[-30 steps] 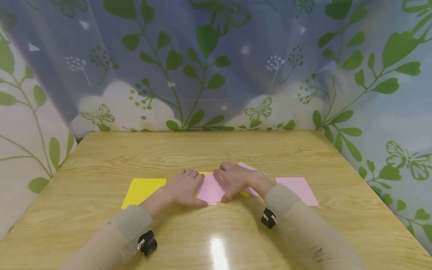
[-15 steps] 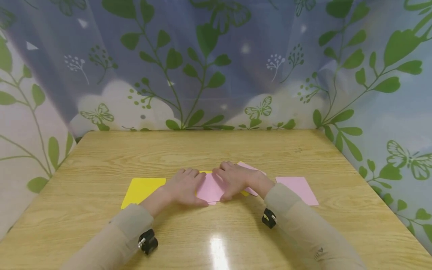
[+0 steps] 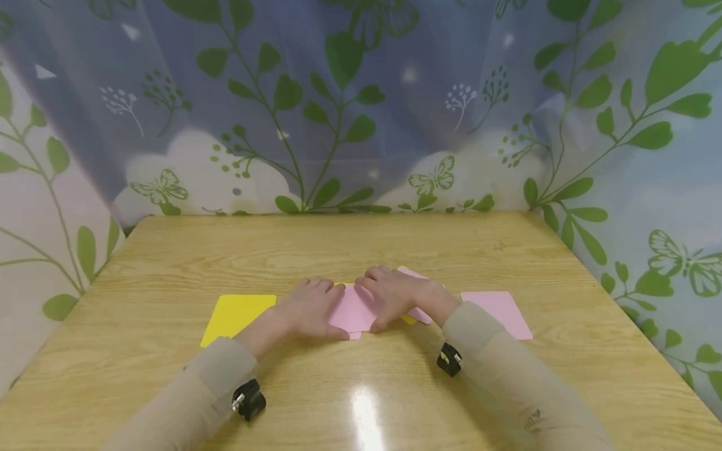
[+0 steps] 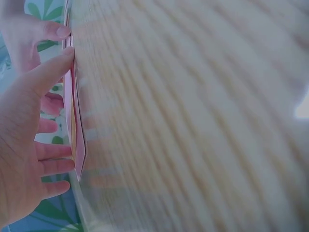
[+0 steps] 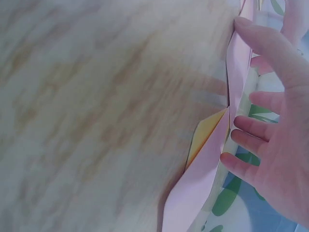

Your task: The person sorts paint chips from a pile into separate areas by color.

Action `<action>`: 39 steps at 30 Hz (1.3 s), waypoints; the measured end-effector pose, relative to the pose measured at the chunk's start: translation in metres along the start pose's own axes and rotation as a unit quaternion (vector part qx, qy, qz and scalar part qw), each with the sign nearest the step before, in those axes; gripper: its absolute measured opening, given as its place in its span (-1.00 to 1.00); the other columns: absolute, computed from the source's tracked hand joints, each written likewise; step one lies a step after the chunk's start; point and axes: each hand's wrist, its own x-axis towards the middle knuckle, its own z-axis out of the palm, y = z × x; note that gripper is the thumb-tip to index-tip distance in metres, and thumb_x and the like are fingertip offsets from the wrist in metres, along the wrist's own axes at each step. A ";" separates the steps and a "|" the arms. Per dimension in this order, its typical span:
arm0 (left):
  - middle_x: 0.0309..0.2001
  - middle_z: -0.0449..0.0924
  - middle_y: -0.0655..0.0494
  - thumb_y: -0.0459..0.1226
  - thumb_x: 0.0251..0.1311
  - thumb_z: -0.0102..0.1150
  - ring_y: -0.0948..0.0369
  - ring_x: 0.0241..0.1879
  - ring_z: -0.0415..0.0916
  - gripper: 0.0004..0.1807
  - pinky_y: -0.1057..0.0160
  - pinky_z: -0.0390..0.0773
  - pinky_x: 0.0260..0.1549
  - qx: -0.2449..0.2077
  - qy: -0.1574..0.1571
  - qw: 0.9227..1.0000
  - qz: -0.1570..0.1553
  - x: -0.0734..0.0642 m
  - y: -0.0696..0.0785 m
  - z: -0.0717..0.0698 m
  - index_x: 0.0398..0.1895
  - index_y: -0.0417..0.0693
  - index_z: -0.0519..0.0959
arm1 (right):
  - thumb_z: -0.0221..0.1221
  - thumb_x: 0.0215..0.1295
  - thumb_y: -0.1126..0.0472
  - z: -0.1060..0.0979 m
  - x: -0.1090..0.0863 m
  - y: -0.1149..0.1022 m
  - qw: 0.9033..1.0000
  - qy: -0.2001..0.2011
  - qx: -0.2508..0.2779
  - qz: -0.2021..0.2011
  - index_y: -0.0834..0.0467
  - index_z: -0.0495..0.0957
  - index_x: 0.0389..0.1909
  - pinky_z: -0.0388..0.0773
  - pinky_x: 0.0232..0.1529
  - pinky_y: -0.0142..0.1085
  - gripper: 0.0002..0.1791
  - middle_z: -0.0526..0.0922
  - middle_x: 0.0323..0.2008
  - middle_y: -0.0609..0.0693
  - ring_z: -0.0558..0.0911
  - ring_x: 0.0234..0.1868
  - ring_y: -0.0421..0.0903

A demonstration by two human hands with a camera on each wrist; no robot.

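Note:
Between both hands lies a pink card (image 3: 353,311) on a low stack, where yellow shows at the far edge and another pink edge below the near side. My left hand (image 3: 312,308) holds its left side, thumb at the near edge and fingers toward the far edge. On the opposite side my right hand (image 3: 393,299) holds it in the same way. Several layers, pink and yellow, show edge-on beside the left thumb (image 4: 58,65) in the left wrist view. Partly under the right wrist, a tilted pink card (image 5: 198,186) overlaps a yellow card (image 5: 205,130).
A yellow card (image 3: 239,316) lies flat to the left, partly behind the left forearm. To the right is a separate pink card (image 3: 497,313). The wooden table (image 3: 361,250) ends at a leaf-patterned curtain (image 3: 406,113) behind and at the sides.
The hands hold nearly the same pose. The top pink card sits slightly farther back, so a little more of the pink edge under it shows. The head view has tilted down slightly.

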 end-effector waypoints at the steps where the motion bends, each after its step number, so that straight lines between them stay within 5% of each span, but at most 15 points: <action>1: 0.14 0.38 -0.02 0.42 -0.11 0.01 0.05 0.12 0.27 0.02 0.02 0.20 0.16 0.001 -0.002 1.000 0.000 0.000 0.000 0.000 0.30 -0.08 0.27 | 0.31 -0.18 -0.26 -0.001 0.000 0.000 1.000 -0.004 0.000 0.002 0.15 0.22 0.29 0.38 0.05 -0.17 0.01 0.32 0.10 0.05 0.33 0.08 -0.05; 30: 0.16 0.35 -0.03 0.45 -0.18 0.03 0.06 0.16 0.26 0.06 0.03 0.18 0.18 -0.011 -0.007 1.000 0.000 0.006 0.001 -0.001 0.28 -0.09 0.27 | 0.29 -0.18 -0.30 -0.002 -0.002 0.000 1.000 0.000 -0.013 -0.005 0.19 0.16 0.33 0.36 0.05 -0.19 0.08 0.31 0.07 0.06 0.32 0.05 -0.07; 39: 0.07 0.28 -0.03 0.47 -0.27 0.05 0.06 0.08 0.21 0.15 0.05 0.15 0.19 0.006 0.032 0.999 0.007 0.011 0.002 -0.001 0.23 -0.24 0.28 | 0.27 -0.21 -0.39 -0.002 -0.007 -0.003 0.999 0.023 -0.012 0.028 0.17 0.21 0.21 0.33 0.08 -0.10 0.03 0.26 0.12 0.11 0.25 0.13 0.00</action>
